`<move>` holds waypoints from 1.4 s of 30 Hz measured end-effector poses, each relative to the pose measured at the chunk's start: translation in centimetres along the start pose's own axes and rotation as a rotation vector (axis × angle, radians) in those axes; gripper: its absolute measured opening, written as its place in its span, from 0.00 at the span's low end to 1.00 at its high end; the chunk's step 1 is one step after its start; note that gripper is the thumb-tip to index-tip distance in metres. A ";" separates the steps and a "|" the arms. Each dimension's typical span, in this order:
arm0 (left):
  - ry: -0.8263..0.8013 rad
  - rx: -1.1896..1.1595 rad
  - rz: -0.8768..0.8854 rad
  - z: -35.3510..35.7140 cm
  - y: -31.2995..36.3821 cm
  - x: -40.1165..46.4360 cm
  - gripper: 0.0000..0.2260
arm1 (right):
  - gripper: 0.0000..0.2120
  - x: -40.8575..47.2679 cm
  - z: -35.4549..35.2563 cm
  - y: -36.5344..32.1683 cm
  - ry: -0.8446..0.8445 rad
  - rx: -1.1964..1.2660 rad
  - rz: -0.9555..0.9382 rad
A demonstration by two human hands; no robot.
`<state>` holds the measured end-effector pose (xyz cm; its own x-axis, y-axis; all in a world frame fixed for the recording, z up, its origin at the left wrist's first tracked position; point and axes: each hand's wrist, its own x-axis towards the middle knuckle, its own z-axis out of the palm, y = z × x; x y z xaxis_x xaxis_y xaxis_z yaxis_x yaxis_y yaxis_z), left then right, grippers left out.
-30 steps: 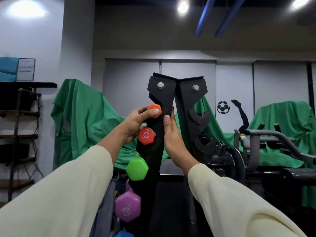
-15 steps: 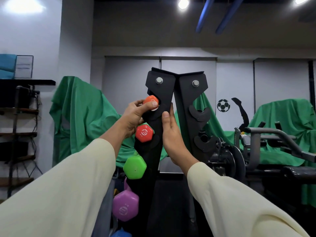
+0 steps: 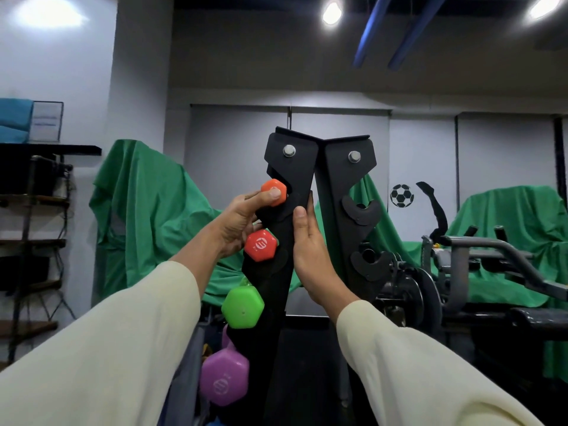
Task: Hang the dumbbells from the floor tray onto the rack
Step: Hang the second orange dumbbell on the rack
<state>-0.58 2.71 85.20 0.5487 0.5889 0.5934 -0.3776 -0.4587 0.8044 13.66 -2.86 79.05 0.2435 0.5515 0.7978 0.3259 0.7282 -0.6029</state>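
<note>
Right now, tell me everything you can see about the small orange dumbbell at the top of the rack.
The orange dumbbell shows one hexagonal end with a smooth, matte coated look. It sits at the topmost notch of the black rack, above a red one. The left hand pinches it, thumb across its face. Its handle and far end are hidden.

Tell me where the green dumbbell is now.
In the head view, the green dumbbell hangs on the rack's left side, below the red dumbbell and above the purple one.

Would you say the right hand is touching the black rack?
Touching: in the head view, the right hand lies flat against the edge of the black rack, with no gap showing.
</note>
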 end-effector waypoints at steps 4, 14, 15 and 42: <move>0.027 0.008 0.015 0.5 0.1 -0.2 0.31 | 0.33 0.0 0.1 0.0 0.001 0.007 0.011; 0.025 -0.026 0.008 0.9 0.2 -1.6 0.37 | 0.35 -0.1 -0.1 -0.3 -0.016 0.020 0.028; 0.023 -0.025 0.019 0.7 0.1 -1.7 0.41 | 0.35 -0.1 -0.1 -0.3 -0.015 0.019 0.032; 0.135 -0.073 0.038 1.3 0.0 -1.0 0.20 | 0.34 0.0 0.2 0.1 0.001 0.026 0.026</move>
<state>-0.15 1.27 84.53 0.4297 0.6584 0.6179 -0.4521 -0.4355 0.7784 13.54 -2.73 78.99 0.2528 0.5702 0.7817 0.2955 0.7238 -0.6235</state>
